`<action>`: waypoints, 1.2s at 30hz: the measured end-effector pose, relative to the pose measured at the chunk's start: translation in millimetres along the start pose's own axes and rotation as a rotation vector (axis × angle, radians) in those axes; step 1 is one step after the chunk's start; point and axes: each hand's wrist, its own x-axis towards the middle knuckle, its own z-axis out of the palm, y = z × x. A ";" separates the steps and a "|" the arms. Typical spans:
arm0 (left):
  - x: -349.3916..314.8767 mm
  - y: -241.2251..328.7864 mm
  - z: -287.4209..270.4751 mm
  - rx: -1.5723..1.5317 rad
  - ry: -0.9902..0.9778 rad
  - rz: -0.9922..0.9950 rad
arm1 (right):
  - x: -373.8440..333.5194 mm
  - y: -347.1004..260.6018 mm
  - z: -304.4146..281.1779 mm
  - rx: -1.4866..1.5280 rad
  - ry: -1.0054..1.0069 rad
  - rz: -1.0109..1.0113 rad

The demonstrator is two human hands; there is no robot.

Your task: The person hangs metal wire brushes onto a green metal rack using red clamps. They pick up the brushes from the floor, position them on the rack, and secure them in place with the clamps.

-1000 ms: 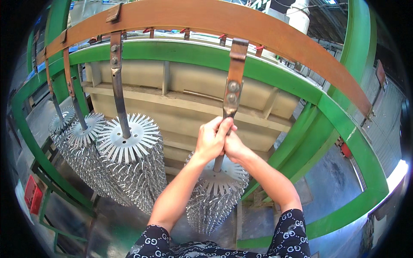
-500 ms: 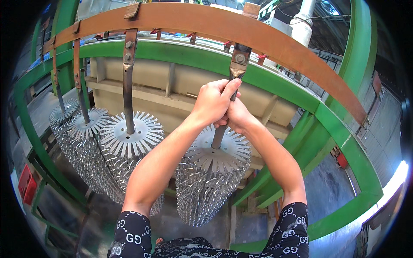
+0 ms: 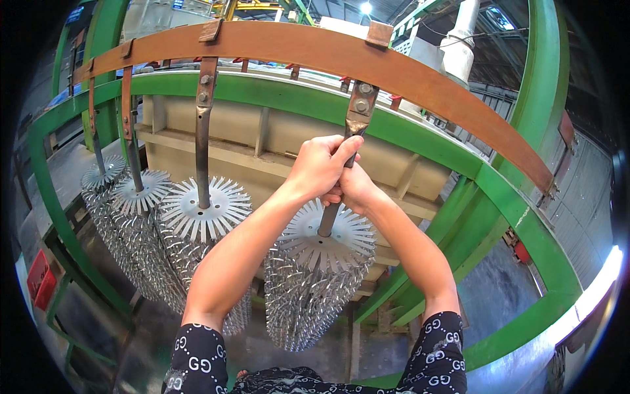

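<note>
Both hands, left hand (image 3: 319, 167) over right hand (image 3: 354, 189), grip closed around the metal rod (image 3: 330, 215) of a spiked parts rack (image 3: 315, 282) hanging beneath the brown rail hanger (image 3: 359, 108).

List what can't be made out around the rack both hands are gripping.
- Head view: the rod's top, where it meets the brown hanger strap, is covered by the left hand and right hand.
- The spiked rack's left side is hidden behind the left forearm.
- The small pieces on it are too small to tell.
</note>
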 end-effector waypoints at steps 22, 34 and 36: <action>2.9 -5.0 -25.5 0.321 -0.230 0.196 | -19.0 28.6 -3.6 0.009 -0.064 0.015; 3.2 -8.2 -38.4 0.336 -0.229 0.244 | -8.2 27.5 3.6 -0.002 -0.030 0.002; -0.1 -10.5 -39.0 0.317 -0.236 0.235 | -9.3 29.2 -1.0 0.009 -0.059 0.007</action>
